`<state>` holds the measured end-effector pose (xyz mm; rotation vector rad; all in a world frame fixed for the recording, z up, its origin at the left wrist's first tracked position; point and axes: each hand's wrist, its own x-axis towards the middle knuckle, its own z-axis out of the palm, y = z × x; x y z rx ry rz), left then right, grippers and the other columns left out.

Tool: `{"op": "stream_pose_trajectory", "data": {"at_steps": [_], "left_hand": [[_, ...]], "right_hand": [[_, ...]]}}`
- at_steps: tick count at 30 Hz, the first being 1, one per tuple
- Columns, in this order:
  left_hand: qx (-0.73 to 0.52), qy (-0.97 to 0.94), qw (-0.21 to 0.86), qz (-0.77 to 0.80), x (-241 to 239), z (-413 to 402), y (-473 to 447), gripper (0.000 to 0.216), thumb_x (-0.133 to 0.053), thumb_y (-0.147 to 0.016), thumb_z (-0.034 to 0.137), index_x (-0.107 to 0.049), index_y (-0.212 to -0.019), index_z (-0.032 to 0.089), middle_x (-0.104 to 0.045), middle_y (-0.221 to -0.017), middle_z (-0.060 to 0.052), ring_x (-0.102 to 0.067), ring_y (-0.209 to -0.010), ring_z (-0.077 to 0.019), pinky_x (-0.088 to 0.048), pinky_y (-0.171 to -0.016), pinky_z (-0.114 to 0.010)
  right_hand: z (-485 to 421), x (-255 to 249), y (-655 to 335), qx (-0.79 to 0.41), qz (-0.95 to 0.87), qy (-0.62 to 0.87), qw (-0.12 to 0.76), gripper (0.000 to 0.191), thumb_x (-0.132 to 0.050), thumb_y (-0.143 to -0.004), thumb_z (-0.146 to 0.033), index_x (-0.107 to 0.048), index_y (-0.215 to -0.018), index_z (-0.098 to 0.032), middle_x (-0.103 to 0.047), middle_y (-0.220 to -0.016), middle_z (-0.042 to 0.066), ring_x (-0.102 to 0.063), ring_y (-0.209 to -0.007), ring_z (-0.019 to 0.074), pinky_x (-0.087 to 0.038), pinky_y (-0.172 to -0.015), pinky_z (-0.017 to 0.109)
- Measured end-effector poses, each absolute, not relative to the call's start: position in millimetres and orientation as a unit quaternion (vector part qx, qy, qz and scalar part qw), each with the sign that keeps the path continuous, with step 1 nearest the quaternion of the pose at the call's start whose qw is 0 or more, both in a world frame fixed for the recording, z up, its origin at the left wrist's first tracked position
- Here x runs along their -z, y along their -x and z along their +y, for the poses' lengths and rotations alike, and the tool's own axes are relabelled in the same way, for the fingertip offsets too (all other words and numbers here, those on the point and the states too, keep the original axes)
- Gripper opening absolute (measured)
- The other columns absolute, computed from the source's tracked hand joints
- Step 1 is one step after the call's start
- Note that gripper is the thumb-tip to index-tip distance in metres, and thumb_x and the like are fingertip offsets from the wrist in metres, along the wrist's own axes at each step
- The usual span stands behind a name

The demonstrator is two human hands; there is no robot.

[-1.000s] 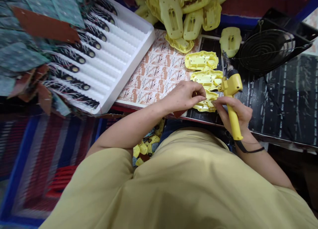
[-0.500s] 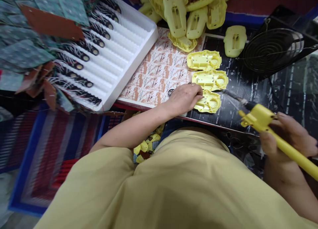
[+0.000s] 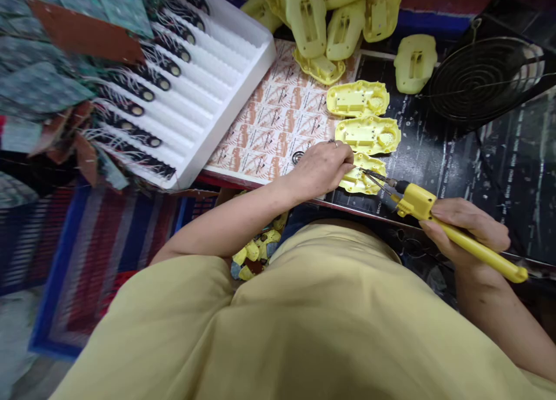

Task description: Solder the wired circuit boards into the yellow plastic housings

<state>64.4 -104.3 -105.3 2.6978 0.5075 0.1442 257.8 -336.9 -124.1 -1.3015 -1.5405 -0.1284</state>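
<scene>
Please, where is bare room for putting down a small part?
Black bench top shows between the fan, the three yellow shells and the soldering gun. Printed sheet shows between the foam tray and those shells, except for a black ring. Crowded: the lowest shell, with left hand and gun over it, and the shell pile.

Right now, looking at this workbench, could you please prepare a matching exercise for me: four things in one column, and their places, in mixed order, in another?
Things
1. Yellow tool
2. Left hand
3. White tray
4. Black fan

Places
A. Upper right of the picture
B. In the right hand
C. Left of the printed sheet
D. At the yellow shell nearest the person's body

Pairs: 1-B, 2-D, 3-C, 4-A
</scene>
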Motion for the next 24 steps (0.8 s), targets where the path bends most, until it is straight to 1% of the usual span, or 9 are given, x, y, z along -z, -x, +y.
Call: {"op": "stream_pose_trajectory", "data": {"at_steps": [5, 11, 17, 22, 24], "left_hand": [[-0.037, -0.964, 0.189, 0.185, 102.0, -105.0, -65.0, 0.024, -0.053, -0.101, 0.016, -0.075, -0.109, 0.015, -0.078, -0.106, -0.011, -0.074, -0.102, -0.0261, -0.055, -0.093, -0.039], [-0.045, -0.967, 0.180, 0.177, 103.5, -104.0, -64.8, 0.025, -0.051, -0.101, 0.018, -0.075, -0.109, 0.015, -0.078, -0.106, -0.011, -0.073, -0.101, -0.0253, -0.054, -0.092, -0.038], [-0.044, -0.967, 0.181, 0.174, 103.9, -103.1, -64.6, 0.026, -0.050, -0.102, 0.018, -0.075, -0.110, 0.015, -0.078, -0.107, -0.011, -0.073, -0.101, -0.0258, -0.053, -0.091, -0.038], [-0.038, -0.964, 0.192, 0.181, 100.9, -103.2, -64.5, 0.023, -0.053, -0.099, 0.017, -0.075, -0.109, 0.016, -0.078, -0.106, -0.010, -0.073, -0.102, -0.0259, -0.054, -0.093, -0.039], [-0.038, -0.963, 0.193, 0.182, 100.3, -103.3, -64.6, 0.023, -0.054, -0.099, 0.017, -0.075, -0.108, 0.016, -0.078, -0.106, -0.010, -0.073, -0.103, -0.0257, -0.054, -0.093, -0.039]], "right_hand": [[-332.5, 114.5, -267.0, 0.053, -0.713, 0.503, 0.486, 0.025, -0.092, -0.084, -0.007, -0.070, -0.089, -0.020, -0.077, -0.077, 0.001, -0.076, -0.067, 0.0167, -0.064, -0.057, 0.023], [-334.5, 109.8, -271.6, 0.054, -0.701, 0.519, 0.485, 0.022, -0.090, -0.088, -0.012, -0.071, -0.089, -0.023, -0.077, -0.077, 0.000, -0.076, -0.067, 0.0164, -0.065, -0.057, 0.024], [-332.9, 111.0, -271.6, 0.053, -0.722, 0.507, 0.467, 0.023, -0.088, -0.088, -0.008, -0.069, -0.091, -0.022, -0.077, -0.077, 0.000, -0.076, -0.067, 0.0161, -0.064, -0.057, 0.023], [-342.7, 112.1, -275.2, 0.055, -0.681, 0.544, 0.488, 0.017, -0.088, -0.092, -0.019, -0.072, -0.091, -0.024, -0.077, -0.080, 0.000, -0.076, -0.069, 0.0172, -0.064, -0.056, 0.026], [-347.6, 114.5, -275.3, 0.052, -0.669, 0.551, 0.496, 0.017, -0.089, -0.091, -0.021, -0.075, -0.098, -0.026, -0.077, -0.080, 0.000, -0.076, -0.068, 0.0182, -0.064, -0.055, 0.027]]}}
